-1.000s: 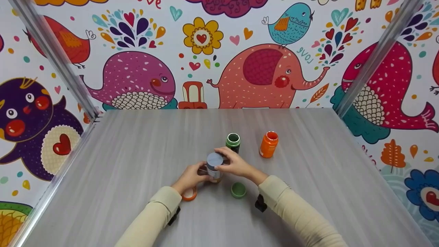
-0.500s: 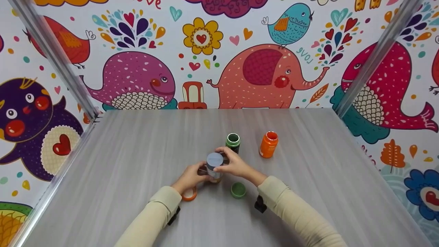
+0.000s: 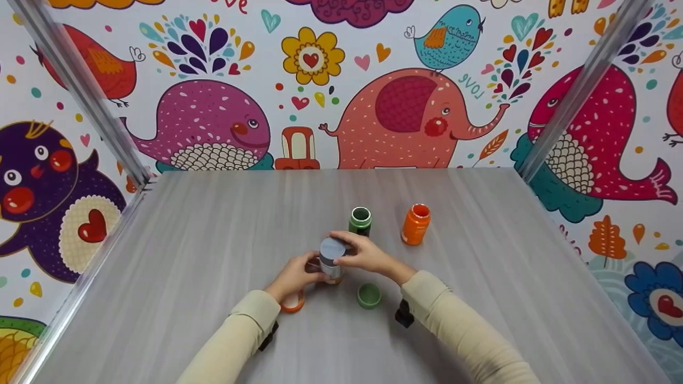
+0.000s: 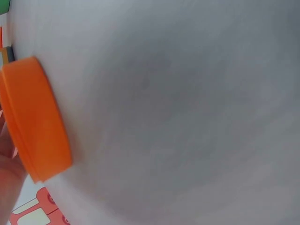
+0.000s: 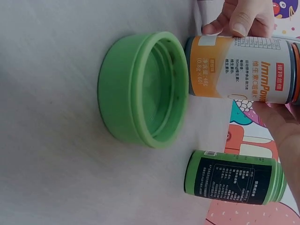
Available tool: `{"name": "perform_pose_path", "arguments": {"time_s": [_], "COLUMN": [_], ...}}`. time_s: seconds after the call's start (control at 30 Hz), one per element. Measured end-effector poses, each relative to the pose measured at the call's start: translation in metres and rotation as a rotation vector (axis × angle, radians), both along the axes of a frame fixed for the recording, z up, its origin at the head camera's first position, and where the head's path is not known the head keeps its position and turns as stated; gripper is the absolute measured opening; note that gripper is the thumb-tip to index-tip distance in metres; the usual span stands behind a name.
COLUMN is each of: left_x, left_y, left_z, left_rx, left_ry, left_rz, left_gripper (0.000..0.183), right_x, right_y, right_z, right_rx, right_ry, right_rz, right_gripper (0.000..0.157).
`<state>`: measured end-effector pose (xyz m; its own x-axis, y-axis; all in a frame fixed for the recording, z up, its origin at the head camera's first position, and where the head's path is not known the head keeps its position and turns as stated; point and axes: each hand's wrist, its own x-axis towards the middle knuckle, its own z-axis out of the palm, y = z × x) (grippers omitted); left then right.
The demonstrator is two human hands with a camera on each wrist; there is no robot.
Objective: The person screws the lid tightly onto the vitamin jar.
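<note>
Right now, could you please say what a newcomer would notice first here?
The cartoon wall behind the table probably draws the eye first, with its coral elephant. Next might come the gray-lidded bottle held between the left hand and right hand, and the open orange bottle farther back, to the right.

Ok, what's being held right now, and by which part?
The vitamin C chewable tablet bottle: the left hand grips its body, the right hand its gray lid.
</note>
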<state>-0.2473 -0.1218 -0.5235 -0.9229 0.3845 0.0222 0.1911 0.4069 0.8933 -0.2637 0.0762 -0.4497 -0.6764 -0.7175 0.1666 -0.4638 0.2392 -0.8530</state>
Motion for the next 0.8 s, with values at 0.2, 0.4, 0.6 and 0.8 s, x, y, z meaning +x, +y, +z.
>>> {"name": "perform_pose_path", "arguments": {"time_s": [0.2, 0.4, 0.6, 0.8], "left_x": [0.008, 0.011, 0.002, 0.002], "left_y": [0.002, 0.002, -0.001, 0.0], "left_z": [0.015, 0.021, 0.003, 0.004], "left_rx": [0.021, 0.0, -0.022, -0.017], "left_ry": [0.015, 0.004, 0.005, 0.014], "left_rz": [-0.004, -0.001, 0.006, 0.0], "left_gripper": [0.048, 0.049, 0.054, 0.054], "right_x": [-0.007, 0.0, 0.01, 0.004], "right_y": [-0.004, -0.01, -0.012, -0.003], "right_z": [-0.013, -0.004, 0.003, -0.003], "right_rx": [0.025, 0.05, 0.046, -0.028], "right_ry": [0.07, 0.067, 0.061, 0.006], "right_rz": [-0.069, -0.144, -0.177, 0.006], "right_gripper": [0.054, 0.051, 0.053, 0.066]}}
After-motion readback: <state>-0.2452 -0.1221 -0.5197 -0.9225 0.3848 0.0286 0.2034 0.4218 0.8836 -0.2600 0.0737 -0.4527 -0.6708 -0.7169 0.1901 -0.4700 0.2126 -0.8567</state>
